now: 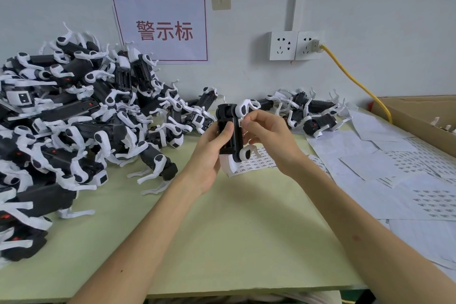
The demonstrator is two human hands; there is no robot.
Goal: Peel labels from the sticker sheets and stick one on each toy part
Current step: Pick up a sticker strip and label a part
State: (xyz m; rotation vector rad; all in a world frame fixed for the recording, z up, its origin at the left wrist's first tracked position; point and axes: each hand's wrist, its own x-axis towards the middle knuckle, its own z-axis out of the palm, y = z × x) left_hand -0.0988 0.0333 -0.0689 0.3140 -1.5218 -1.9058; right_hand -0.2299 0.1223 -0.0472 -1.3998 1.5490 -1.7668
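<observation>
My left hand [212, 148] grips a black toy part with white legs [234, 131] upright above the middle of the table, thumb on its front. My right hand [265, 134] pinches a small white label [239, 122] against the part's upper right side. Under the part lies a sticker sheet [256, 163] with rows of printed labels. A big pile of black and white toy parts [74, 116] fills the table's left side. A smaller group of toy parts [311, 111] lies at the back right.
The pale green table [222, 229] runs to a front edge below my forearms. Loose sticker sheets [404, 175] cover the right side. A cardboard box [424, 118] stands at the far right. A yellow cable [355, 81] hangs from the wall socket.
</observation>
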